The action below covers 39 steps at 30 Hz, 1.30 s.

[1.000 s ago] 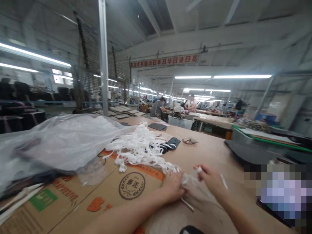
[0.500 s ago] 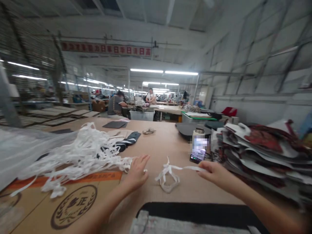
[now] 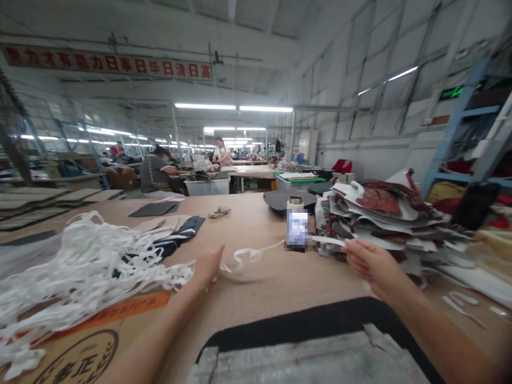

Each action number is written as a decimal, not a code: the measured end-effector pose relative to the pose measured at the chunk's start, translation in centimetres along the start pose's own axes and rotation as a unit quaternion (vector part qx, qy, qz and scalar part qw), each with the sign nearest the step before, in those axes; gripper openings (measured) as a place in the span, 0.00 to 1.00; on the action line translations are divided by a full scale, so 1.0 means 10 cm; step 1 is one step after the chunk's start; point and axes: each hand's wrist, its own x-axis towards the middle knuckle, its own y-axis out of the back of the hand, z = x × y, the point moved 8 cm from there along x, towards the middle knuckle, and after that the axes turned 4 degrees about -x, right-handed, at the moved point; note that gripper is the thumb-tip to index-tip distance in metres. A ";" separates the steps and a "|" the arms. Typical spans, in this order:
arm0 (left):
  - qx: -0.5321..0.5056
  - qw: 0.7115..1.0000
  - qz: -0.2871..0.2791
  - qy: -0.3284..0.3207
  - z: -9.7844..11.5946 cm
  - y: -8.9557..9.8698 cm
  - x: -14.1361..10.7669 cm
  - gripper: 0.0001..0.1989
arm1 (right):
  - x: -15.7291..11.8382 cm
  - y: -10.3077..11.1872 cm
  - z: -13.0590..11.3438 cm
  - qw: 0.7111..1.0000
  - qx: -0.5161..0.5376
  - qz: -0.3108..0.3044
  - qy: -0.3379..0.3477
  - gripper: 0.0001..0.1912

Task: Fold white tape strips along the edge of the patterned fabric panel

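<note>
A narrow white fabric tape [image 3: 250,255] runs loosely above the table between my hands. My right hand [image 3: 370,264], on the right, pinches its end between thumb and fingers and pulls it fairly straight there. Nearer the left, the tape curls in loose bends. My left hand [image 3: 207,266] is curled at the edge of a tangled heap of white tape [image 3: 92,256], closed around the strand that comes out on its right side. Its inner fingers are partly hidden.
A phone [image 3: 298,226] leans on a bottle [image 3: 295,201] behind the tape. Stacked cut pieces [image 3: 384,213] stand at right. A black mat [image 3: 236,336] with a grey bundle [image 3: 312,362] lies in front, a carton [image 3: 132,325] at left. Two people [image 3: 156,170] work farther back.
My right hand has moved right and slightly up with the tape end, and the small loose tangle between my hands has drawn out into a longer strand. The view has turned right.
</note>
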 end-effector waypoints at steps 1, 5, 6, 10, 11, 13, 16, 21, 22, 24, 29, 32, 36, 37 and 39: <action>0.013 0.999 0.017 0.024 -0.11 0.11 0.03 0.16 | 0.03 0.01 0.03 1.000 -0.007 -0.009 -0.009 0.19; 0.033 0.997 0.063 0.029 0.11 0.39 0.04 0.19 | -0.03 -0.29 0.09 0.990 -0.105 -0.084 -0.029 0.20; 0.029 0.998 0.059 0.003 0.32 0.37 0.01 0.20 | -0.07 -0.40 0.08 0.987 -0.130 -0.095 -0.024 0.20; -0.058 0.975 -0.076 -0.200 1.32 -0.08 -0.23 0.35 | -0.27 -0.70 -0.02 0.974 -0.174 -0.142 0.004 0.21; -0.078 0.965 -0.110 -0.224 1.43 -0.22 -0.28 0.31 | -0.30 -0.69 -0.06 0.975 -0.166 -0.148 0.009 0.21; -0.093 0.962 -0.140 -0.213 1.39 -0.40 -0.26 0.15 | -0.31 -0.55 -0.16 0.984 -0.120 -0.132 0.011 0.20; -0.081 0.985 -0.101 -0.112 0.86 -0.38 -0.03 0.10 | -0.21 -0.13 -0.31 0.999 -0.012 -0.040 0.029 0.18; -0.138 0.989 -0.028 -0.042 0.61 0.10 0.17 0.14 | -0.14 -0.10 -0.23 0.994 -0.102 -0.041 -0.001 0.17; -0.160 0.985 -0.028 -0.054 0.79 0.18 0.13 0.15 | -0.17 -0.23 -0.20 0.986 -0.151 -0.072 -0.003 0.17; -0.228 0.966 -0.062 -0.103 1.28 0.28 -0.04 0.18 | -0.29 -0.53 -0.20 0.962 -0.229 -0.145 0.024 0.15; -0.531 0.776 -0.315 -0.127 2.14 0.25 -0.53 0.18 | -0.48 -0.76 -0.25 0.924 -0.303 -0.225 0.061 0.12; -0.544 0.788 -0.289 -0.002 1.71 0.29 -0.50 0.17 | -0.33 -0.49 -0.18 0.920 -0.347 -0.178 0.039 0.12; -0.528 0.806 -0.253 0.082 0.93 0.47 -0.59 0.16 | -0.14 -0.30 -0.03 0.910 -0.379 -0.165 0.033 0.14; -0.526 0.809 -0.244 0.098 0.77 0.51 -0.65 0.16 | -0.11 -0.29 0.01 0.908 -0.384 -0.168 0.028 0.14; -0.525 0.811 -0.219 0.137 0.51 0.57 -0.80 0.16 | -0.10 -0.31 0.08 0.904 -0.388 -0.178 0.017 0.16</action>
